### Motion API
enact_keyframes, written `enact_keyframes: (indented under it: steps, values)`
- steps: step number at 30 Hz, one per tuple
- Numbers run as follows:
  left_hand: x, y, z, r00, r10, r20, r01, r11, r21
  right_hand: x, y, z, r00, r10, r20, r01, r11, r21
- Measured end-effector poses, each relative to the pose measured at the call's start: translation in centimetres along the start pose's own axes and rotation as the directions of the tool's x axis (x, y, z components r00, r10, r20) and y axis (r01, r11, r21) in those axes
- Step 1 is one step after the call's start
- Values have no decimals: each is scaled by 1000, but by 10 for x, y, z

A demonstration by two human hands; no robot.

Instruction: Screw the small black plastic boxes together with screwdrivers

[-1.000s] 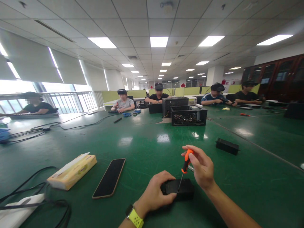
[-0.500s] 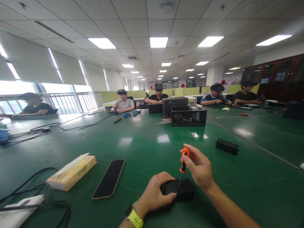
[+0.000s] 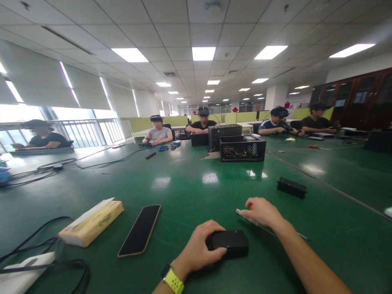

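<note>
My left hand (image 3: 206,245) is closed round the left end of a small black box-shaped part (image 3: 235,243), which rests on the green table. A yellow-green watch band (image 3: 173,281) circles that wrist. To the right and a little farther away, my right hand (image 3: 263,212) is low over the table with its fingers curled. A bit of a screwdriver's orange handle (image 3: 252,207) shows at the fingers, and a thin shaft sticks out beyond the wrist. Beneath the thumb runs a slim metal tool (image 3: 238,211); its kind is unclear and the hand partly covers it.
A phone (image 3: 140,231) and a tissue pack (image 3: 92,222) lie to the left, near black cables and a white power strip (image 3: 27,273). Another black part (image 3: 292,188) sits at right. Black computer cases (image 3: 241,149) stand farther back. Several people work round the table.
My right hand has taken the screwdriver off the black part and lowered it toward the table on the right, tipping it from upright to flat. My left hand stays on the part.
</note>
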State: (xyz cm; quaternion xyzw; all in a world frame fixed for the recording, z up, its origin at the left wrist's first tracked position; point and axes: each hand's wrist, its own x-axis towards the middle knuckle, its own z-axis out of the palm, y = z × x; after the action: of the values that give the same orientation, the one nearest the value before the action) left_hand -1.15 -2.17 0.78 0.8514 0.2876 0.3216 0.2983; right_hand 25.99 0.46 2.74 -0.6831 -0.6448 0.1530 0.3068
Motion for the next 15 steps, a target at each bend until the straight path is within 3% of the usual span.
enact_keyframes:
  steps: [3, 6, 8, 11, 13, 15]
  values:
    - [0, 0, 0, 1000, -11, 1, 11, 1000, 6, 2, -2, 13, 998, 34, 50, -34, 999, -7]
    - [0, 0, -1, 1000, -29, 9, 29, 999, 16, 0, -2, -7, 998, 17, 64, -21, 998, 62]
    - [0, -1, 0, 999, -38, 14, 38, 999, 24, -4, -3, -27, 998, 26, 65, -40, 976, 214]
    - [-1, -1, 0, 999, -39, 17, 38, 999, 23, -13, -9, -45, 993, 77, 93, -114, 844, 523]
    - [-1, -2, 0, 999, -39, 14, 39, 999, 19, -17, -15, -45, 991, 67, 112, -121, 790, 601]
    - [-1, -1, 0, 999, -42, 11, 42, 999, 17, -20, -21, -40, 994, 24, 110, -86, 788, 609]
